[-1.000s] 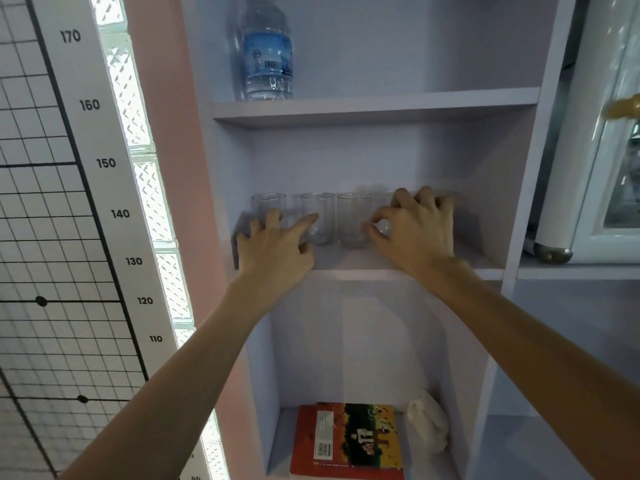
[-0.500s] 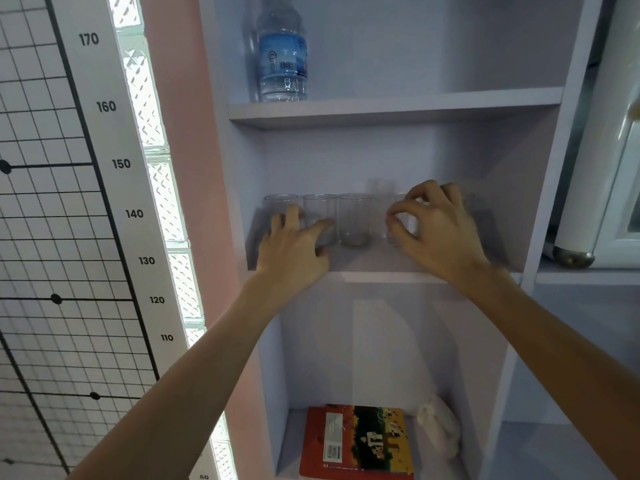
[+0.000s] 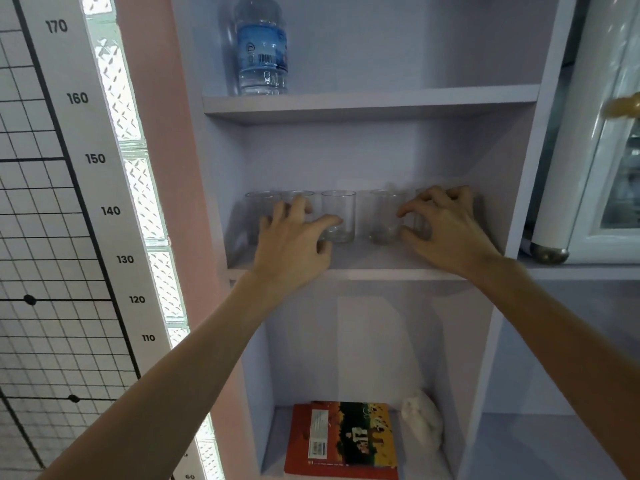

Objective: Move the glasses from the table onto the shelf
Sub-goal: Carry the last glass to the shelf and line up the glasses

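Observation:
Several clear drinking glasses stand in a row on the middle shelf (image 3: pixel 363 261) of a pale cabinet. My left hand (image 3: pixel 294 247) is open, its fingers spread in front of the second glass (image 3: pixel 304 197), and its thumb reaches the base of the third glass (image 3: pixel 341 213). The leftmost glass (image 3: pixel 258 206) is partly hidden behind the fingers. A fourth glass (image 3: pixel 384 216) stands free between my hands. My right hand (image 3: pixel 450 230) curls thumb and fingers around the rightmost glass (image 3: pixel 420 221), which sits low at the shelf's right end and is mostly hidden.
A water bottle (image 3: pixel 261 46) stands on the upper shelf. A red-edged book (image 3: pixel 346 441) and a white crumpled object (image 3: pixel 420 420) lie on the lower shelf. A height chart (image 3: pixel 93 157) is on the left wall. A white glass-door fridge (image 3: pixel 606 168) stands at the right.
My right hand has slid right along the shelf with its glass, opening a gap beside the fourth glass. The left hand stays spread at the left glasses.

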